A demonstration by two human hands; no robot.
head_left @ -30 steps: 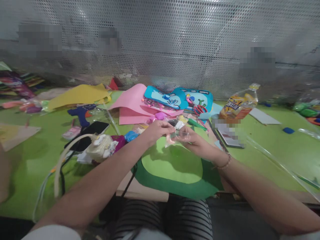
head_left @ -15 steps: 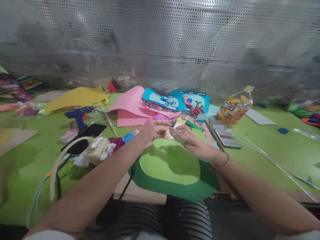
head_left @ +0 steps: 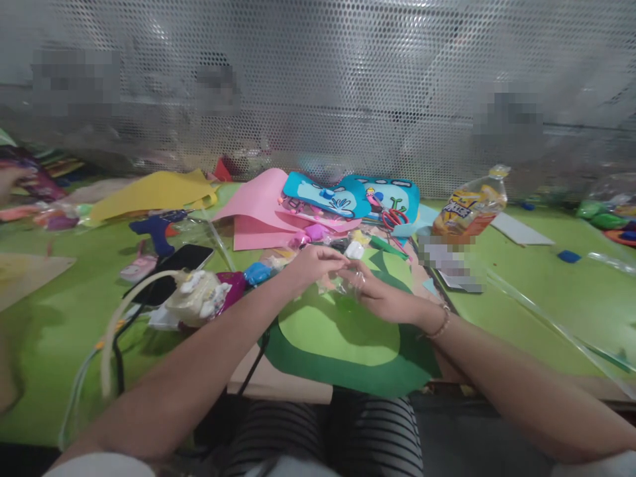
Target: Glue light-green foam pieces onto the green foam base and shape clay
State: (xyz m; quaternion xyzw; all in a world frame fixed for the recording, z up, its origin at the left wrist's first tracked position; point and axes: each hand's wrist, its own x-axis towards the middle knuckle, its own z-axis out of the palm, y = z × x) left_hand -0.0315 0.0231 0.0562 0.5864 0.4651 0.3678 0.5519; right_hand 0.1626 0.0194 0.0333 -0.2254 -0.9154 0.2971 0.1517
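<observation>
Over the light green paper sheet (head_left: 318,338), which lies on a larger dark green sheet (head_left: 298,371), both my hands meet at the fingertips. My left hand (head_left: 318,265) is closed in a pinch; whatever sits between its fingers is too small to make out. My right hand (head_left: 380,295) is closed on a crumpled clear plastic wrapper (head_left: 352,283). A peach-coloured soft lump (head_left: 326,285), perhaps clay, shows below the left fingers, partly hidden. Just beyond the hands lie a white packet (head_left: 354,250) and a bright pink packet (head_left: 316,232).
A blue glue gun (head_left: 158,233), a black phone (head_left: 191,258) and a cream pouch (head_left: 196,301) with a handle lie left. Blue decorated cut-outs (head_left: 328,199), red-handled scissors (head_left: 395,217) and pink sheets (head_left: 253,212) are behind. A snack-labelled clear bottle (head_left: 470,209) stands right.
My right hand has shifted slightly down and toward me with the plastic wrapper. The peach lump now sits lower and further left. Another person's hand has appeared at the far left edge.
</observation>
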